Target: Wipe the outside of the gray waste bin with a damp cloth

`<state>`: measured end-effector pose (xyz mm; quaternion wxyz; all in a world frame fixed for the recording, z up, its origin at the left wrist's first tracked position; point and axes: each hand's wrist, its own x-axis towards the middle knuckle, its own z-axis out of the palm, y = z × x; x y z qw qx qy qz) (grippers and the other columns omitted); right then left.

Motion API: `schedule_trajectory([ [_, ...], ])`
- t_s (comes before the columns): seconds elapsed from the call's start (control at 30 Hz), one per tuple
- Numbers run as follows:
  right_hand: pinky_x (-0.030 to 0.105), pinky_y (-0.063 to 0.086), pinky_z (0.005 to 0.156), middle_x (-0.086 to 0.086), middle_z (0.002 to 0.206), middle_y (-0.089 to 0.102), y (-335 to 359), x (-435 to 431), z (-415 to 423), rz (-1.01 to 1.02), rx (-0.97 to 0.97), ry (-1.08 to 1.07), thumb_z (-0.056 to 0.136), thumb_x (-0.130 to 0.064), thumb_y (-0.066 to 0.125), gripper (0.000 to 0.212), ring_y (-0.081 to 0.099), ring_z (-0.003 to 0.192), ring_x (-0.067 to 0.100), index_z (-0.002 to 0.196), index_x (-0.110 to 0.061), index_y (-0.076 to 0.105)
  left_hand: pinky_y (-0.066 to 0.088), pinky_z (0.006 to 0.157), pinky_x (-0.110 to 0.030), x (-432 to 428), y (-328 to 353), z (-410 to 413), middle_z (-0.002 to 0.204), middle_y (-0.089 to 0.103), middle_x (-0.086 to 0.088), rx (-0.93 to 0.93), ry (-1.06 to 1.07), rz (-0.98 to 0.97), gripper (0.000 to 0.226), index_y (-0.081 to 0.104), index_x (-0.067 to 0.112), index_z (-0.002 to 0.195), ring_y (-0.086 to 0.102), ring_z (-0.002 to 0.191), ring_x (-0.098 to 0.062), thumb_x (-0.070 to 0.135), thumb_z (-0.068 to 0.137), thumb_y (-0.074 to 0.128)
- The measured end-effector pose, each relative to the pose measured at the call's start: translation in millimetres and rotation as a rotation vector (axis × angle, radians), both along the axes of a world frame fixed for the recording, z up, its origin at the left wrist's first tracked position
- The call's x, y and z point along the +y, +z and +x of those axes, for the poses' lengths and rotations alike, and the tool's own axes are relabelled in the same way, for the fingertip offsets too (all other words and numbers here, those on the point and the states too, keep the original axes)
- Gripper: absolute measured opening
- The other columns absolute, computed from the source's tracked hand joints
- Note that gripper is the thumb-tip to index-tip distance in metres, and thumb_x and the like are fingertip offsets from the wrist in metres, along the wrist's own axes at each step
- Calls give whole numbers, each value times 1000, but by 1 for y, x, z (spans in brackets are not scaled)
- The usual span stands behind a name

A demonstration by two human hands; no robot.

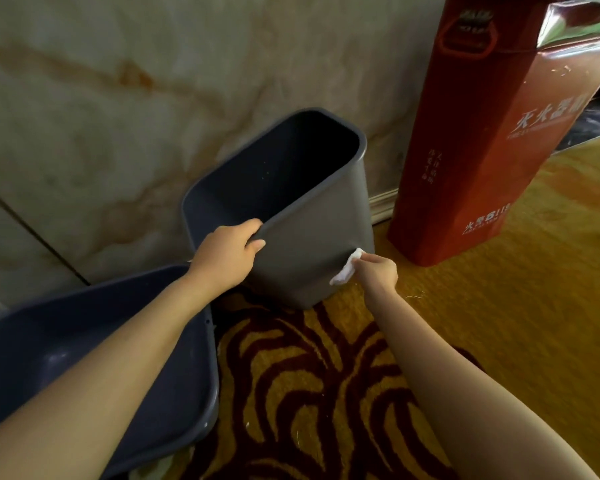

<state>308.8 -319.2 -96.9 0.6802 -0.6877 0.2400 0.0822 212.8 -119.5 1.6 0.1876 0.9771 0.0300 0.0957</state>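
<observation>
An empty gray waste bin (312, 237) stands on the carpet near the wall, tilted slightly. My left hand (227, 254) grips its near rim, fingers curled over the edge into the bin. My right hand (378, 271) pinches a small white cloth (347, 270) and presses it against the lower right corner of the bin's outer wall.
A second gray bin (66, 368) sits at the lower left, partly under my left forearm. A tall red fire-extinguisher box (492, 140) stands right of the bin. A marble wall (118, 98) is behind. The floor is yellow carpet (499, 323) with dark red swirls.
</observation>
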Motion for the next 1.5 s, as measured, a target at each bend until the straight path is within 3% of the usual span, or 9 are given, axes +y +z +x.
schedule_trajectory([
  [0.1,39,49,96,8,120,62,34,-2,-27,-119,-266,178,87,-13,59,34,58,109,21,120,-8,58,48,60,-40,-7,6,-1,68,59,-5,-7,-2,111,13,51,15,89,58,64,-26,25,92,43],
  [0.23,23,51,75,-2,98,66,84,-19,-49,-259,-522,220,86,-15,58,27,62,92,11,112,-13,62,40,54,-31,-13,11,-1,65,54,4,12,-84,261,12,50,23,82,53,61,-18,26,92,43],
  [0.53,6,38,39,-10,65,57,136,-35,-79,-608,-549,387,86,-18,52,11,52,57,1,88,-14,62,42,56,-31,-10,19,-15,67,54,7,88,-142,292,12,53,24,90,53,63,-16,27,92,42],
  [0.7,4,40,51,-16,67,56,174,-18,-72,-604,-840,481,86,-22,54,11,52,60,-3,90,-18,63,47,60,-35,-13,23,-24,62,51,7,140,-165,342,14,50,21,86,53,61,-16,28,93,40],
  [0.93,16,41,62,1,92,64,154,52,-17,-739,-663,1026,84,-19,59,21,59,83,14,103,-13,64,43,58,-30,-7,26,-37,72,57,4,237,-175,258,13,51,24,88,56,66,-14,30,93,40],
  [1.07,34,47,87,6,111,62,130,80,10,-971,-555,1227,86,-12,58,27,58,104,24,113,-14,59,39,53,-28,-3,25,-40,69,55,6,223,-207,220,12,47,26,85,54,63,-13,30,93,40],
  [1.23,39,46,93,14,126,57,123,99,29,-1218,-480,1352,86,-4,55,39,55,113,31,124,-10,54,50,73,-30,-5,39,-44,103,66,2,338,-226,63,33,51,26,118,61,88,-15,42,89,44],
  [1.43,43,40,99,13,139,43,164,98,22,-1233,-342,1400,90,-17,57,53,45,122,33,138,-17,36,49,77,-37,36,99,-41,109,69,-7,20,185,-8,36,58,22,114,63,99,-28,43,89,42],
  [1.5,46,40,101,15,140,40,190,96,17,-1243,-285,1441,90,-26,57,59,43,123,36,141,-16,29,45,86,-40,49,114,-38,127,60,-12,236,286,63,48,46,17,131,55,116,-33,44,91,40],
])
